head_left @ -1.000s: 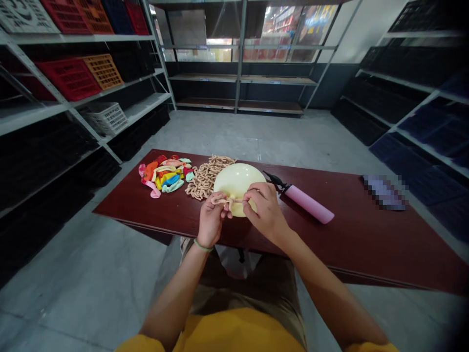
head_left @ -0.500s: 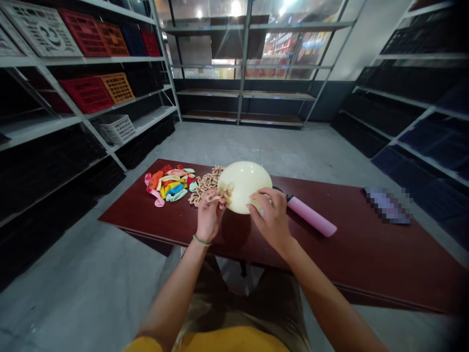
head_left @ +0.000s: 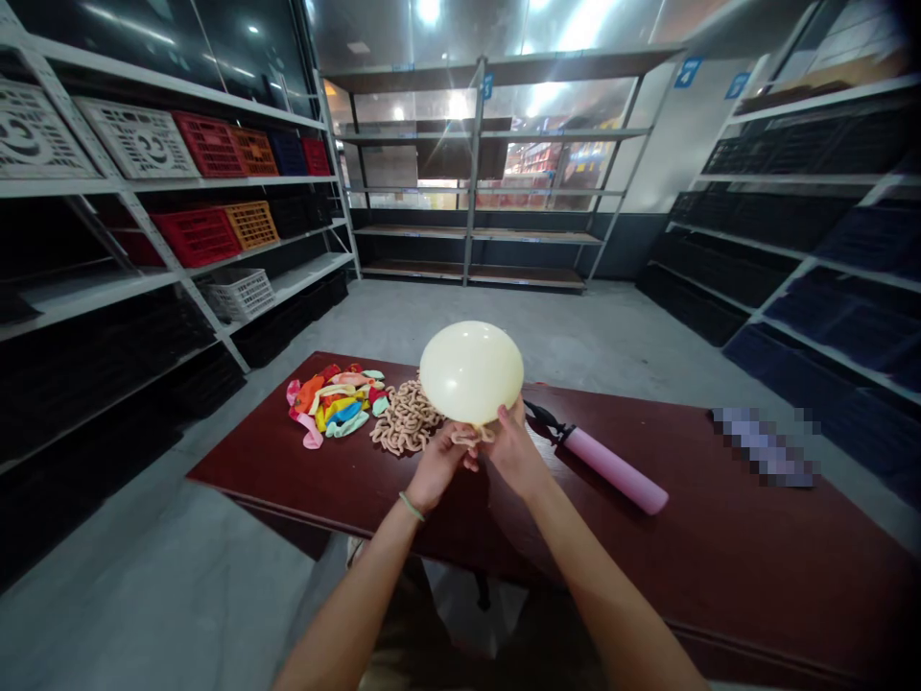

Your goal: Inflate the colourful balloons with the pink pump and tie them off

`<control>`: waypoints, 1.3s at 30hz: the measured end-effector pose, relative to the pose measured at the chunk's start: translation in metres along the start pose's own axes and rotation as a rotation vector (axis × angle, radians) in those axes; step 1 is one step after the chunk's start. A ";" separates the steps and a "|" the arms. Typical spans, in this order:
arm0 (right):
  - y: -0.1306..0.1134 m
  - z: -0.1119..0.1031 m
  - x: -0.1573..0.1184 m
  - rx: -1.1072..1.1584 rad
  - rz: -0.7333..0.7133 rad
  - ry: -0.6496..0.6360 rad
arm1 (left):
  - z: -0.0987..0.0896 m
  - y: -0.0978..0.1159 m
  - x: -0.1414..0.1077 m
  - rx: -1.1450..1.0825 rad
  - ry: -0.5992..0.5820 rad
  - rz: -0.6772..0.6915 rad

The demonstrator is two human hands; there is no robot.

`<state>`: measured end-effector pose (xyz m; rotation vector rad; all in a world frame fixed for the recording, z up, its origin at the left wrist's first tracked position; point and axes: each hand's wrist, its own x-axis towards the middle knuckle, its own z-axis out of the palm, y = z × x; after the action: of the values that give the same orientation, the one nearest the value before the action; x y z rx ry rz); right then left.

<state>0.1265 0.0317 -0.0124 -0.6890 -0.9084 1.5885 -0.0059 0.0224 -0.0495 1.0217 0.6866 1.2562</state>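
Note:
An inflated cream-white balloon point(head_left: 471, 372) sits above the table's front part with its neck end turned toward me. My left hand point(head_left: 437, 465) is closed on a beige, curled link-like piece point(head_left: 471, 438) just below the balloon. My right hand point(head_left: 514, 456) holds the balloon's lower right side, its fingers close to the beige piece. The balloon's neck is largely hidden by my fingers. Behind my left hand lies a heap of similar beige curled pieces point(head_left: 404, 418). Farther left is a pile of limp, uninflated balloons point(head_left: 338, 405) in several colours.
A pink hand pump point(head_left: 615, 468) with a black end lies right of my hands on the dark red table point(head_left: 691, 537). A blurred-out flat object point(head_left: 763, 446) rests at the far right. Shelves with plastic crates point(head_left: 208, 144) stand left; more racks point(head_left: 471, 240) stand behind and right.
My view has tilted up. The balloon has turned so its neck end faces me, and my hands have come closer together beneath it, the right one moving left and lower on it.

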 end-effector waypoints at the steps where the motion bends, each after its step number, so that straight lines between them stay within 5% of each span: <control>1: 0.001 0.002 0.001 -0.033 -0.006 0.022 | 0.000 -0.005 0.000 0.043 -0.007 -0.020; 7: 0.013 0.000 0.023 -0.116 -0.110 0.159 | -0.004 -0.010 0.006 0.057 0.051 -0.039; 11: 0.006 -0.022 0.064 -0.164 -0.251 0.267 | -0.019 0.000 0.013 0.011 0.075 -0.046; 16: -0.021 -0.064 0.128 -0.559 -0.296 0.617 | -0.056 0.012 0.016 0.069 0.255 0.035; 22: -0.030 -0.091 0.156 -0.926 -0.367 0.755 | -0.110 0.030 0.007 0.162 0.405 0.103; 26: 0.001 -0.066 0.156 -1.139 -0.513 0.504 | -0.146 0.042 -0.004 0.242 0.508 0.124; 29: 0.039 -0.022 0.152 -1.218 -0.636 0.144 | -0.171 0.051 -0.015 0.372 0.655 0.171; 34: 0.100 0.066 0.133 -1.257 -0.634 -0.296 | -0.201 0.058 -0.040 0.573 0.827 0.215; 39: 0.146 0.122 0.116 -1.304 -0.621 -0.591 | -0.214 0.054 -0.054 0.508 0.909 0.175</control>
<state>-0.0748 0.1104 -0.0666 -0.6569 -2.3763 0.4580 -0.2286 0.0212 -0.0964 0.8845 1.7072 1.7544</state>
